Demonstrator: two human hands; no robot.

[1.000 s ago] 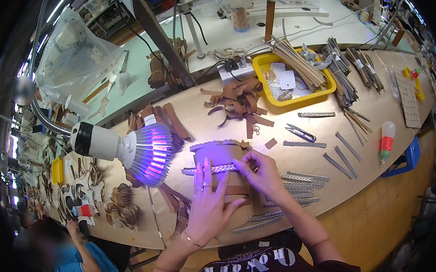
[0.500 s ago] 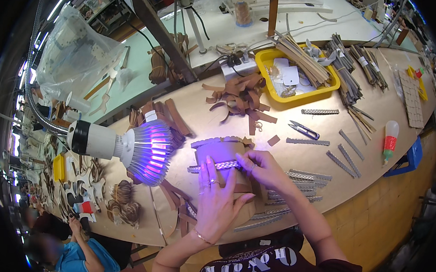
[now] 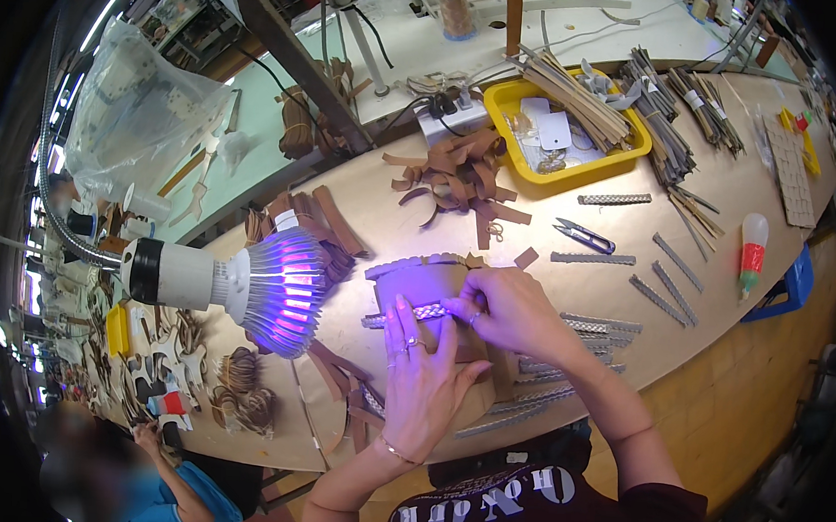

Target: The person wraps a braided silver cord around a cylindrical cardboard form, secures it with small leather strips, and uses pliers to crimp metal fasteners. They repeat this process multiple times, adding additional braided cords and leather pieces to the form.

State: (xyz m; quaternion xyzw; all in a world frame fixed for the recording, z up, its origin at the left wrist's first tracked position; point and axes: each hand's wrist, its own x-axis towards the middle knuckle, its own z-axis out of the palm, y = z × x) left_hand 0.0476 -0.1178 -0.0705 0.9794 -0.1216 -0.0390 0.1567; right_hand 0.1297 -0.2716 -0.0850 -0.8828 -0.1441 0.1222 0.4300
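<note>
My left hand (image 3: 421, 379) lies flat on a tan leather piece (image 3: 426, 280) on the workbench, its fingertips pressing a silver braided strip (image 3: 406, 315) that runs across the piece. My right hand (image 3: 510, 313) pinches the right end of the same strip with thumb and fingers. A lamp (image 3: 223, 284) on a flexible neck casts purple light over the piece from the left. More silver braided strips (image 3: 564, 363) lie under and beside my right forearm.
Brown leather strips (image 3: 460, 183), thread snips (image 3: 585, 236), a yellow tray (image 3: 631, 157) of strips, a glue bottle (image 3: 749, 252) and loose braided strips (image 3: 663, 279) lie beyond and to the right. Another person sits at lower left (image 3: 141, 492) by leather cut-outs (image 3: 241, 389).
My right hand has slid left along the braided strip, closer to my left hand. The left hand stays pressed on the piece.
</note>
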